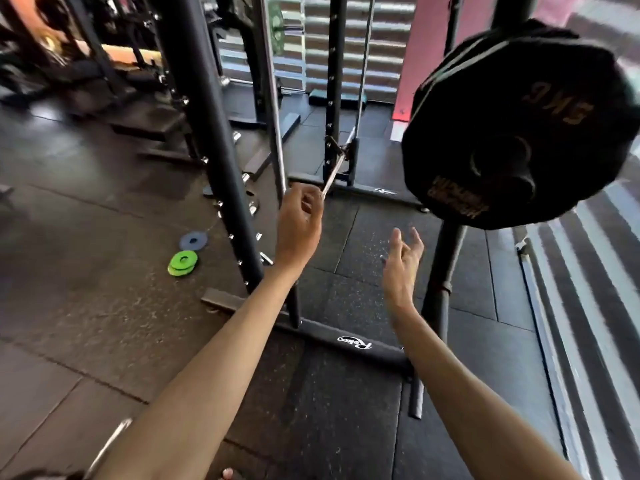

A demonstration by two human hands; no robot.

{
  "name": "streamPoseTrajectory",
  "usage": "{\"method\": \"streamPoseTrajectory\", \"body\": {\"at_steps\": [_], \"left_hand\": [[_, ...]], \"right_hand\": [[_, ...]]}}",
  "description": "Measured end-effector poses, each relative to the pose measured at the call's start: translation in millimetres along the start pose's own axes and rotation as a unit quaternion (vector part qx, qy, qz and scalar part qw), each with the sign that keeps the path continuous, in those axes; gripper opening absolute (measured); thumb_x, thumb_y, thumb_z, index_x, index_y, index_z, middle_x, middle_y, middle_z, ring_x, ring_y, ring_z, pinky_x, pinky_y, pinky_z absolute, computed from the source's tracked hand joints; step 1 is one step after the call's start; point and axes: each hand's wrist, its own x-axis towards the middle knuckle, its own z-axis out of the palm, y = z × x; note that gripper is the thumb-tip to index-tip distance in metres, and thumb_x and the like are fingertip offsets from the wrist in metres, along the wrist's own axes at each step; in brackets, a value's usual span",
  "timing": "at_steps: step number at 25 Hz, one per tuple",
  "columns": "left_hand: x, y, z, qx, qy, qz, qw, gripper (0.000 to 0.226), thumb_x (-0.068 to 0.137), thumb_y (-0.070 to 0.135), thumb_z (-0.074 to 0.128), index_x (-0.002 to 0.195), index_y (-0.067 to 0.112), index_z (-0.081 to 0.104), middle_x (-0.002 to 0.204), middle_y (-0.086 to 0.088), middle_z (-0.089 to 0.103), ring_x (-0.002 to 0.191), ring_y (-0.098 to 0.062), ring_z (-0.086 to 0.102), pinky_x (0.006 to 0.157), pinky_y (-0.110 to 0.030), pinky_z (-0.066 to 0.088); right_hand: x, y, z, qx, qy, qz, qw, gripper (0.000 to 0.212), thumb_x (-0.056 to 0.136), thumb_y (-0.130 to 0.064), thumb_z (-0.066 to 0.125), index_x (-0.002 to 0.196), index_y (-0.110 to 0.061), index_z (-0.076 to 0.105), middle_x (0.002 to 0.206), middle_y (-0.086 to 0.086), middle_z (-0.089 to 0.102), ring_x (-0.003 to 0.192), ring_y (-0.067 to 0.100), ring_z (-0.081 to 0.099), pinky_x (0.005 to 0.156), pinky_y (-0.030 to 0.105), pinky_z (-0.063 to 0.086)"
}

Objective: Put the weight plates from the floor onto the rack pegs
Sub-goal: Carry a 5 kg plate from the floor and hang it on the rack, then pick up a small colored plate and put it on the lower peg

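Observation:
A black weight plate [512, 126] marked 5KG hangs on a peg of the rack's right post [445, 268], at the upper right. On the floor to the left lie two green plates [183, 263], stacked, and a small blue plate [193, 240] just behind them. My left hand [299, 226] is raised in mid-air by the rack's upright [221, 168], its fingers loosely curled and holding nothing. My right hand [401, 261] hovers lower, below and left of the black plate, with fingers relaxed and apart. Neither hand touches a plate.
The rack's base bar [346, 341] crosses the dark rubber floor in front of me. A short black bar [416, 398] lies by the base. Small pegs stud the upright. More gym machines [86, 64] stand at the back left. A window with blinds [353, 43] is behind.

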Motion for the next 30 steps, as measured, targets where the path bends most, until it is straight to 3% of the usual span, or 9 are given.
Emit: {"method": "streamPoseTrajectory", "body": {"at_steps": [3,6,10,14,17,23,28,30], "left_hand": [[-22,-65,-73,0.070,0.000,-0.091,0.993,0.015,0.098,0.020,0.056,0.091,0.009,0.064,0.080,-0.003,0.063,0.068,-0.010,0.058,0.067,-0.024,0.047],[-49,-139,-175,0.135,0.011,-0.195,0.971,0.014,0.096,0.017,0.057,0.090,0.007,0.065,0.076,-0.001,0.063,0.069,-0.016,0.058,0.067,-0.026,0.044],[-85,-219,-305,0.196,0.012,-0.339,0.920,0.014,0.096,0.014,0.057,0.091,0.003,0.065,0.079,-0.005,0.063,0.075,-0.018,0.057,0.065,-0.025,0.035],[-116,-280,-412,0.223,0.014,-0.454,0.862,0.013,0.094,0.018,0.055,0.081,0.016,0.057,0.081,-0.010,0.065,0.086,-0.031,0.063,0.071,-0.035,0.044],[-140,-314,-471,0.246,-0.006,-0.514,0.822,0.010,0.095,0.020,0.053,0.087,0.016,0.056,0.094,-0.013,0.067,0.093,-0.029,0.062,0.072,-0.033,0.042],[-137,-400,-523,0.237,-0.053,-0.575,0.781,0.017,0.097,0.024,0.050,0.100,0.012,0.063,0.099,-0.009,0.066,0.097,-0.027,0.063,0.085,-0.036,0.051],[-58,-487,-547,0.215,-0.087,-0.588,0.775,0.015,0.098,0.027,0.047,0.092,0.016,0.056,0.094,-0.010,0.068,0.092,-0.028,0.067,0.082,-0.038,0.054],[-12,-523,-556,0.214,-0.096,-0.591,0.772,0.017,0.099,0.027,0.046,0.095,0.014,0.057,0.095,-0.010,0.068,0.091,-0.028,0.067,0.085,-0.042,0.056]], "right_hand": [[-27,40,91,-0.057,-0.096,0.027,0.993,0.044,0.100,-0.042,0.051,0.137,-0.020,0.043,0.126,0.008,0.061,0.114,0.020,0.060,0.103,0.047,0.048],[-70,80,198,-0.130,-0.238,0.052,0.961,0.028,0.099,-0.038,0.053,0.121,-0.021,0.052,0.113,0.008,0.067,0.101,0.020,0.064,0.095,0.045,0.051],[-131,125,323,-0.229,-0.360,0.048,0.903,0.025,0.097,-0.035,0.056,0.115,-0.016,0.059,0.106,0.001,0.067,0.103,0.021,0.064,0.097,0.042,0.049],[-180,167,429,-0.313,-0.467,0.019,0.827,0.023,0.097,-0.030,0.058,0.110,-0.011,0.061,0.107,0.012,0.071,0.103,0.026,0.067,0.097,0.041,0.050],[-208,191,492,-0.378,-0.533,-0.009,0.757,0.025,0.096,-0.032,0.059,0.109,-0.012,0.063,0.103,0.010,0.072,0.098,0.024,0.068,0.093,0.041,0.053],[-208,219,588,-0.445,-0.599,-0.024,0.665,0.024,0.096,-0.030,0.057,0.111,-0.012,0.064,0.102,0.009,0.073,0.097,0.024,0.067,0.086,0.034,0.050],[-157,245,692,-0.463,-0.603,-0.020,0.649,0.014,0.095,-0.027,0.055,0.102,-0.018,0.062,0.100,0.010,0.073,0.098,0.027,0.068,0.091,0.041,0.053],[-126,251,742,-0.477,-0.598,-0.019,0.644,0.011,0.094,-0.026,0.054,0.100,-0.019,0.061,0.101,0.011,0.073,0.099,0.028,0.068,0.090,0.038,0.052]]}}
